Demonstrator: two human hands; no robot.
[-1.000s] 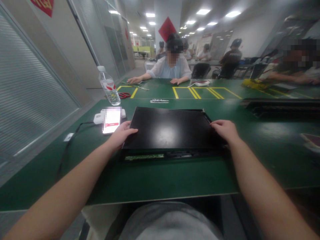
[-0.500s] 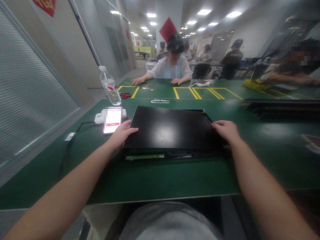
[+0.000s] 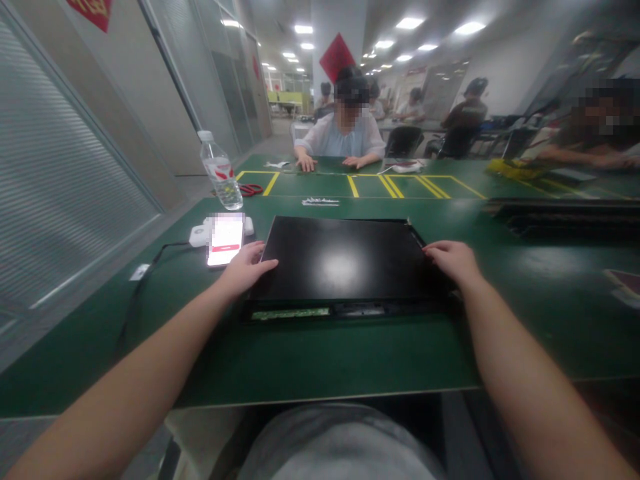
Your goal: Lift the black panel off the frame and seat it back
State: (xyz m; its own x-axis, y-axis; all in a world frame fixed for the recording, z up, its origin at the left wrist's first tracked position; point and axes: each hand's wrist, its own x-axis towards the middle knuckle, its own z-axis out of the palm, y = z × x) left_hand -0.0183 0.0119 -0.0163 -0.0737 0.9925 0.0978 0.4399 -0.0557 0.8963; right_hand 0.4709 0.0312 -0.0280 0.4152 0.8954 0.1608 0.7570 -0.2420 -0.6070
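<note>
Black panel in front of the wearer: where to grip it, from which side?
I'd take the black panel by its left and right edges, one hand from each side. Its broad, flat, glossy face offers nothing to pinch. The left hand and right hand are at those sides. I'd avoid the near side, where a green strip lies exposed.

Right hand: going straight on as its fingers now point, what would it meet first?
Probably the right edge of the black frame, which the right hand seems to touch, then the dark panel; depth is unclear.
</note>
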